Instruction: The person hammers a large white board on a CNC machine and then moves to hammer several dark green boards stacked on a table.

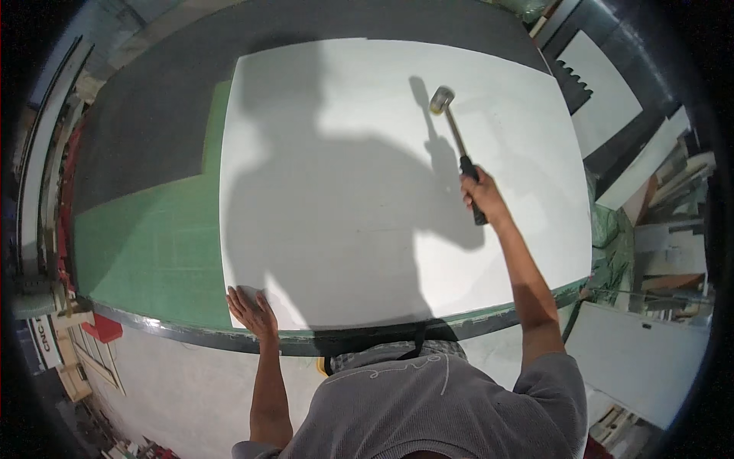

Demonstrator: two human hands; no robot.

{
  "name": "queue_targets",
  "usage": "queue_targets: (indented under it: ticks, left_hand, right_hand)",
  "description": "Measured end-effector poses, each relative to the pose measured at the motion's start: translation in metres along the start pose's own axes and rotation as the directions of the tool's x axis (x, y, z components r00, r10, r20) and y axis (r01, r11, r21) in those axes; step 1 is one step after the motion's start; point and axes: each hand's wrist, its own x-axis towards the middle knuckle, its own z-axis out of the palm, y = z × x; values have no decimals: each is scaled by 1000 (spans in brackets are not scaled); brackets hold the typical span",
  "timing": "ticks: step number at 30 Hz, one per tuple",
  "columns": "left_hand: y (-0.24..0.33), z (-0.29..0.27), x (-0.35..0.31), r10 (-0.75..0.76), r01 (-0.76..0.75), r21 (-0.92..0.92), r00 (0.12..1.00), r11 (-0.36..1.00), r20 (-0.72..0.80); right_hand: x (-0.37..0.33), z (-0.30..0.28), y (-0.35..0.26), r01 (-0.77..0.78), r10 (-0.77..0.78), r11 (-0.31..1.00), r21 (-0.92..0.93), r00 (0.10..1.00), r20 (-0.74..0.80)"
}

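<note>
A large white sheet [489, 260] lies flat on a green and dark grey worktable, with my shadow across it. My right hand [483, 195] is wrapped round the black grip of a mallet [456, 131]. The mallet has a metal shaft and a grey head with a yellowish face, and it is held over the right half of the sheet. Its shadow falls beside it, apart from the head. At the sheet's near left corner, my left hand [254, 312] rests flat with fingers stretched out, partly over the edge.
The worktable's green surface [145, 237] shows to the left, its dark grey covering [145, 130] behind. Cut white pieces [604, 96] lie beyond the sheet's right side. Boards and scraps stand at the far right, with a pale panel [634, 359] below. Long strips [46, 153] line the left.
</note>
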Motion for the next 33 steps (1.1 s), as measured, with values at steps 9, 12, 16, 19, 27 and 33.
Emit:
queue_targets:
  ticks: [9, 12, 16, 19, 27, 33]
  left_hand:
    - [1, 4, -2, -18, 18, 27, 999, 999, -29]
    - [-6, 8, -5, 39, -37, 21, 997, 999, -68]
    - [-5, 11, -6, 41, -39, 60, 999, 997, -34]
    - [2, 6, -8, 86, -79, 95, 993, 992, -77]
    - [-19, 16, -3, 47, -36, 233, 998, 972, -44]
    - [111, 18, 13, 89, -90, -4, 992, 996, -87]
  right_hand:
    - [-74, -10, 34, -22, 21, 999, -49, 1000, -7]
    - [-122, -26, 43, -11, 12, 993, -117, 1000, 10]
    - [-194, -44, 67, -69, 76, 955, -289, 997, 12]
    - [-252, -53, 62, -318, 352, 900, -297, 934, 67]
    - [-347, -80, 98, -386, 490, 831, -401, 848, 201]
    - [-350, -111, 115, -342, 421, 877, -338, 886, 196]
